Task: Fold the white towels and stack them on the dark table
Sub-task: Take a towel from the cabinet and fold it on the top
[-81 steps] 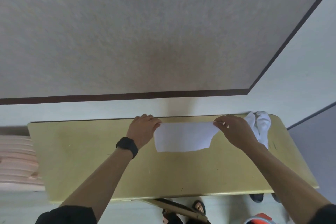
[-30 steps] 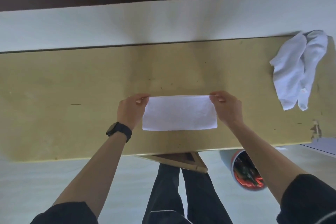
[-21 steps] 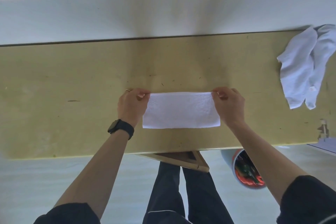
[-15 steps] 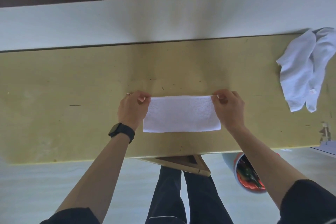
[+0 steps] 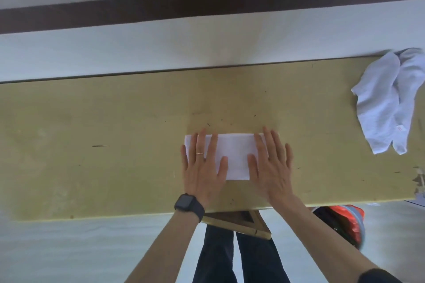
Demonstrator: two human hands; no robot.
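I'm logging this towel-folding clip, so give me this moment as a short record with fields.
left hand: flat, fingers spread, pressing the left end of the folded white towel
right hand: flat, pressing its right end
folded white towel: rectangle lying flat on the yellowish wooden table, nearer its front edge
crumpled white towel: unfolded, at the table's far right
wrist: black watch on the left

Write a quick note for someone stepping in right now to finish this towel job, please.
Left hand: open, flat on the folded towel's left end.
Right hand: open, flat on its right end.
It lies on the table, near the front edge.
Done: one towel folded to a strip, being pressed flat.
Left: fold the crumpled towels at the far right corner and stack everything; no stack shows yet.
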